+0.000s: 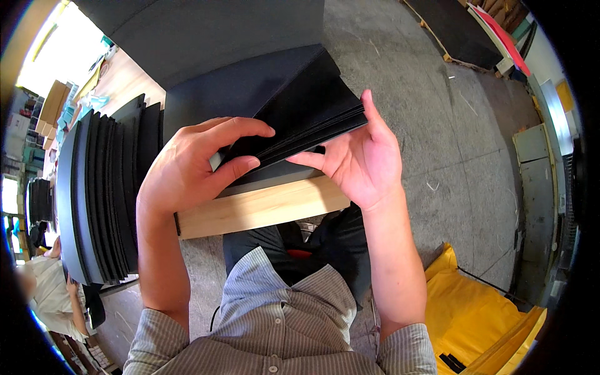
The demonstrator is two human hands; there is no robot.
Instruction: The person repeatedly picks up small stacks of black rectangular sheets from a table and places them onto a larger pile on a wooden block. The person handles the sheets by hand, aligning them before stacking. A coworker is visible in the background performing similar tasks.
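Both hands' fingers (240, 128) gripping black sheets (300, 125)

The scene was brightly and evenly lit. A window area (59, 47) in the upper left of the frame was blown out to near white. Shadows were soft, the darkest falling below the wooden edge of the surface (262, 209) at centre. The black sheets (306, 115) showed little detail, with only a faint sheen. Fisheye distortion bent straight lines toward the rim, and the corners were vignetted to black. A person (44, 294) at the lower left edge was blurred.
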